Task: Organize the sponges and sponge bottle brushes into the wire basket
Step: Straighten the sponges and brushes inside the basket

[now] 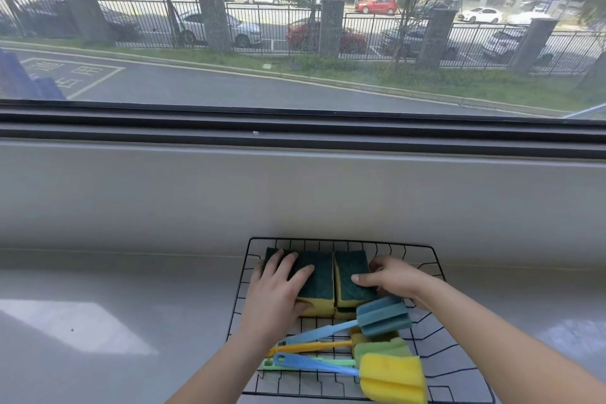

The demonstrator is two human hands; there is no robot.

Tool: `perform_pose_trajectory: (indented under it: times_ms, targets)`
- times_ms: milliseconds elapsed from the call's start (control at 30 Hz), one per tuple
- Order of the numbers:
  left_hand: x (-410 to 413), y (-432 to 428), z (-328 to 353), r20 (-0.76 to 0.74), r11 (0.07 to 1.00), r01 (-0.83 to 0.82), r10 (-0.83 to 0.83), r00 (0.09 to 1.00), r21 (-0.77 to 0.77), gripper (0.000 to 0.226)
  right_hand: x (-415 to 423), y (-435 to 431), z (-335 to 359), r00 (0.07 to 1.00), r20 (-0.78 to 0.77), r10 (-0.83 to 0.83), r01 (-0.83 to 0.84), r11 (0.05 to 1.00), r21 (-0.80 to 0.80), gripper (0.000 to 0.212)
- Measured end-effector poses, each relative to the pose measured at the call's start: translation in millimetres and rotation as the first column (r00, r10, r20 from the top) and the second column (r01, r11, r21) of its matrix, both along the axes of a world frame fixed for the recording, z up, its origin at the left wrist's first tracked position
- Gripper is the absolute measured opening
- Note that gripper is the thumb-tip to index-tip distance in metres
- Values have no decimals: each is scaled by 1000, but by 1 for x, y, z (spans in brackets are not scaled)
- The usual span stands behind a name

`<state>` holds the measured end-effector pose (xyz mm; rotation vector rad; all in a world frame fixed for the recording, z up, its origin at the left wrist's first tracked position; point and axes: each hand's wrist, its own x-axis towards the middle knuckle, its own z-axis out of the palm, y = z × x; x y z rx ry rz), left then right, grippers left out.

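Left hand (278, 285) presses flat on left sponge stack (316, 272); right hand (390, 277) pinches right sponge stack (351, 264). Both stacks judged light, soft; take by the sides.

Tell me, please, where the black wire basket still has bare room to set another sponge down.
Bare wire floor shows in the black wire basket at right, between the sponge brush heads and the right rim. The far half is crowded: the left hand and right hand are on two green-topped yellow sponges. Brush handles cross the near left.
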<state>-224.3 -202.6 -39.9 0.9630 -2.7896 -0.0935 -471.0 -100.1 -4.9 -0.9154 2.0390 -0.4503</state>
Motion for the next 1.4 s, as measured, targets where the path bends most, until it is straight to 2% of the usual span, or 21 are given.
perform_pose_trajectory:
  times_ms: [133,267,600,933,1100,1200,1333,1400]
  targets:
    - [-3,2,-1,14,1000,-14,14,1000,4,68,5,-7,1,1000,-22,-16,16,1000,-5,54]
    - [-1,6,-4,-11,1000,-25,25,1000,11,67,5,-8,3,998,-52,-27,26,1000,-15,42]
    - [-3,7,-6,-13,998,-50,51,999,38,70,6,-8,6,995,-96,14,-16,1000,-25,40]
    - [16,13,2,-105,996,-58,65,992,68,80,1,8,10,998,-49,-28,27,999,-32,81]
    - [36,17,-1,-207,979,-124,157,966,162,67,-7,18,0,980,1,-197,197,979,-44,64]
    - [41,15,-1,-232,965,-148,198,952,216,62,-7,23,-3,983,85,-163,168,984,-61,44]
    - [41,9,5,-227,962,-145,198,954,230,58,-4,22,-5,981,119,-156,160,987,-32,51]
    - [41,8,5,-205,953,-152,209,956,262,59,-3,20,-6,979,135,-154,158,987,-19,48]
